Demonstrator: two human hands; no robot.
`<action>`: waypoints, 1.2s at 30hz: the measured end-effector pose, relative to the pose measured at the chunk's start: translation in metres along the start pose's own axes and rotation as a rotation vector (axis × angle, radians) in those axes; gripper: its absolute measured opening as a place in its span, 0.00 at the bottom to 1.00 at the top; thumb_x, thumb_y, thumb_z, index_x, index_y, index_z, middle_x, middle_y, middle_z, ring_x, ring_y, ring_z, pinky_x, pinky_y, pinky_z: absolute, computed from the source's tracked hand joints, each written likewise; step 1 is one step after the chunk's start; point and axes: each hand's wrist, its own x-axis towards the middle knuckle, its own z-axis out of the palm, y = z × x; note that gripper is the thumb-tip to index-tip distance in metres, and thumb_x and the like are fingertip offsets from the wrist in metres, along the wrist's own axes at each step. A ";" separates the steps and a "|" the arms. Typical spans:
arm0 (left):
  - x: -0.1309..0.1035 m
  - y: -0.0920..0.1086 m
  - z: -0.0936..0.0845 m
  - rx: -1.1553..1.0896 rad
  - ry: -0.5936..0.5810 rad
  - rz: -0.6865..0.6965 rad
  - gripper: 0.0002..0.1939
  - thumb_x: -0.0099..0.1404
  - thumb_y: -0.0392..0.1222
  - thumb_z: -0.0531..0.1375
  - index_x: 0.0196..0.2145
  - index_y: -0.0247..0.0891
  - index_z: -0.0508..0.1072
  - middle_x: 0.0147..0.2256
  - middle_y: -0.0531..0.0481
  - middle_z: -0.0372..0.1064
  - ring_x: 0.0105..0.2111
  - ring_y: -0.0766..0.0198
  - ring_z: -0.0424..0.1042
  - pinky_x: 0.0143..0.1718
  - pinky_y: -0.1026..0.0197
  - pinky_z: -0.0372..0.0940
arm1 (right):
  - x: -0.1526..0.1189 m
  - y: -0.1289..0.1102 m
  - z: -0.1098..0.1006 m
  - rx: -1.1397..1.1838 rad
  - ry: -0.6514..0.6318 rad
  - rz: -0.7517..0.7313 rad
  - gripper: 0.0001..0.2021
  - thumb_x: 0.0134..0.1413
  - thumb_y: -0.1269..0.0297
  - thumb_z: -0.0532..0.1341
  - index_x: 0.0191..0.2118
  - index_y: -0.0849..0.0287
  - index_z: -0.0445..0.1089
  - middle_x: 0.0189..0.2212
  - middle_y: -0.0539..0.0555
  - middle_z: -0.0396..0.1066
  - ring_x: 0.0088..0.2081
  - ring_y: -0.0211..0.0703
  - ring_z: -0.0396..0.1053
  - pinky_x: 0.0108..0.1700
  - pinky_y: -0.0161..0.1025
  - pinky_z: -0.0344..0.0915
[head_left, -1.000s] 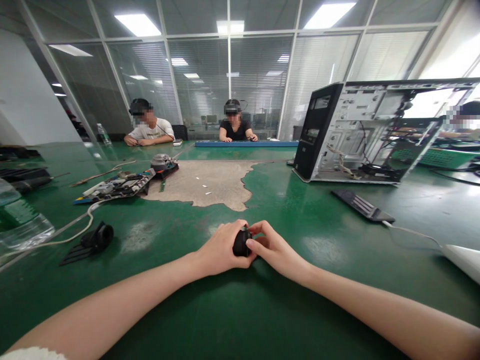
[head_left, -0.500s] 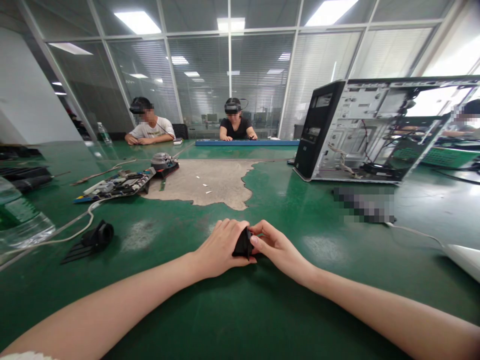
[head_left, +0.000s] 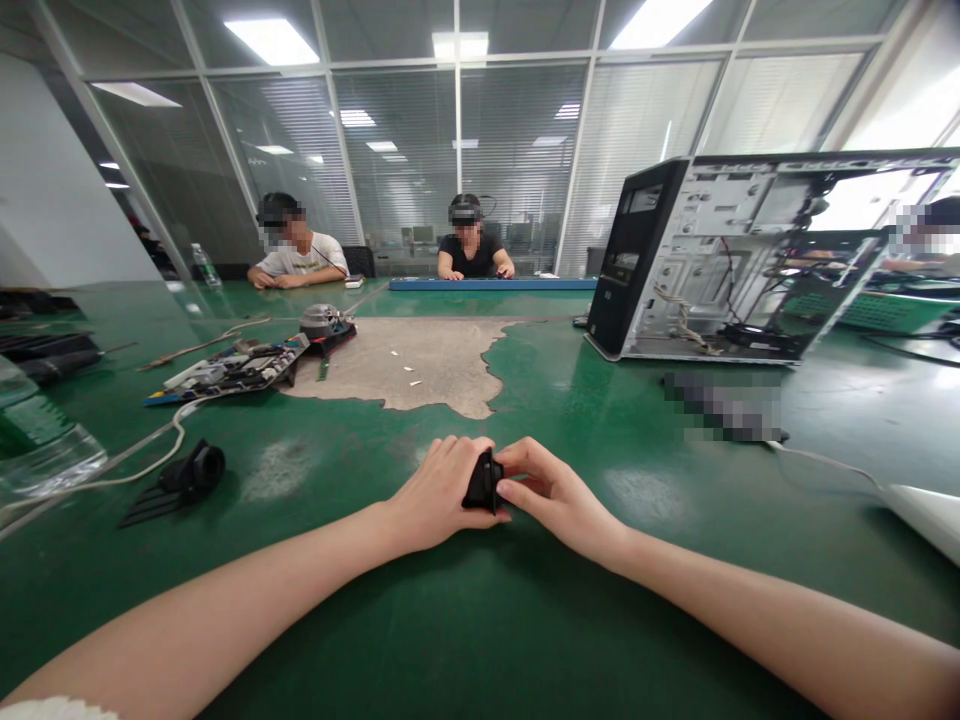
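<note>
A small black plastic part (head_left: 478,484) with a raised flange is held just above the green tabletop in front of me. My left hand (head_left: 435,492) is closed around it from the left, the back of the hand upward and the thumb beneath. From the other side my right hand (head_left: 553,492) pinches its short protruding end between thumb and fingertips. The fingers hide much of the part, so its full shape does not show.
Left lie a black ring-shaped part with prongs (head_left: 184,480), a clear bottle (head_left: 41,430), a cable and a circuit board (head_left: 225,372). An opened computer case (head_left: 645,265) stands right, with a white device (head_left: 926,515) nearer. Two people sit across the table (head_left: 345,620).
The black part has turned slightly, so more of its right end shows between the hands. My right fingertips have shifted a little along it. Both hands stay on it.
</note>
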 end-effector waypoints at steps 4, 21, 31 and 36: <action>0.000 0.001 -0.001 -0.004 -0.004 -0.004 0.31 0.52 0.56 0.60 0.48 0.37 0.55 0.40 0.45 0.61 0.38 0.54 0.61 0.39 0.54 0.56 | 0.003 -0.002 -0.002 0.062 -0.012 0.101 0.12 0.49 0.59 0.59 0.37 0.58 0.59 0.34 0.50 0.66 0.36 0.40 0.68 0.40 0.40 0.66; 0.001 0.002 -0.001 0.057 0.026 0.059 0.26 0.52 0.48 0.59 0.46 0.37 0.56 0.39 0.45 0.63 0.38 0.54 0.63 0.39 0.54 0.57 | 0.003 0.002 -0.003 0.143 -0.087 0.056 0.12 0.48 0.59 0.61 0.35 0.57 0.58 0.33 0.49 0.63 0.37 0.39 0.67 0.36 0.37 0.67; 0.001 0.000 0.002 0.009 0.065 0.048 0.25 0.50 0.46 0.59 0.44 0.37 0.57 0.38 0.46 0.63 0.37 0.56 0.65 0.38 0.55 0.60 | 0.003 0.004 -0.002 0.059 -0.078 0.054 0.13 0.50 0.62 0.59 0.41 0.56 0.57 0.40 0.52 0.61 0.40 0.39 0.65 0.38 0.38 0.67; 0.002 0.001 -0.001 0.007 0.045 0.035 0.26 0.50 0.47 0.59 0.45 0.36 0.57 0.38 0.45 0.63 0.36 0.55 0.65 0.38 0.54 0.60 | 0.004 0.005 -0.003 0.092 -0.120 0.072 0.15 0.48 0.63 0.61 0.40 0.57 0.57 0.39 0.52 0.62 0.40 0.39 0.65 0.38 0.38 0.65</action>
